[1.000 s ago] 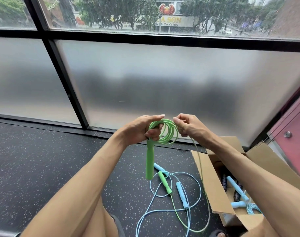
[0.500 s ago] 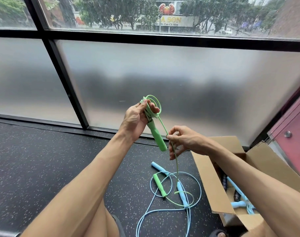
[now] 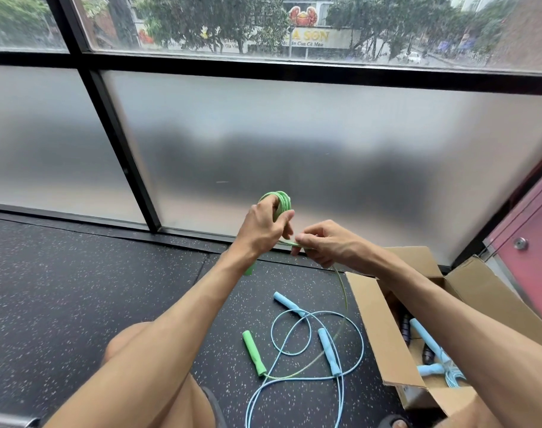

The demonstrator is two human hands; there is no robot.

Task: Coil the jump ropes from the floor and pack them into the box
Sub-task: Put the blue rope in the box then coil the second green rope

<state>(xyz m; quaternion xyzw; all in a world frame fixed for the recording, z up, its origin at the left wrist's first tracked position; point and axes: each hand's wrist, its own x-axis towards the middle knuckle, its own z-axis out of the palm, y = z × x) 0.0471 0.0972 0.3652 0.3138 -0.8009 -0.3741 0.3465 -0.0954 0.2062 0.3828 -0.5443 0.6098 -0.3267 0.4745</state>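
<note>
My left hand [image 3: 265, 228] grips the coiled loops of a green jump rope [image 3: 280, 202] held up in front of the window; one green handle tip [image 3: 249, 269] pokes out below that wrist. My right hand [image 3: 320, 242] pinches the same rope's free strand just right of the coil. That strand runs down to the second green handle [image 3: 254, 353] lying on the floor. A light blue jump rope [image 3: 328, 350] lies uncoiled on the floor beside it. The open cardboard box [image 3: 384, 329] stands at the right and holds blue-handled ropes [image 3: 430, 344].
Frosted glass panels with black frames [image 3: 121, 149] close off the far side. The dark speckled rubber floor [image 3: 78, 288] stretches to the left. A red door [image 3: 529, 251] with a metal knob stands at the far right. My knee [image 3: 130, 341] is at the bottom centre.
My right hand came up beside my left and now pinches the strand next to the coil. The coil has gained a loop, and the floor handle has slid left.
</note>
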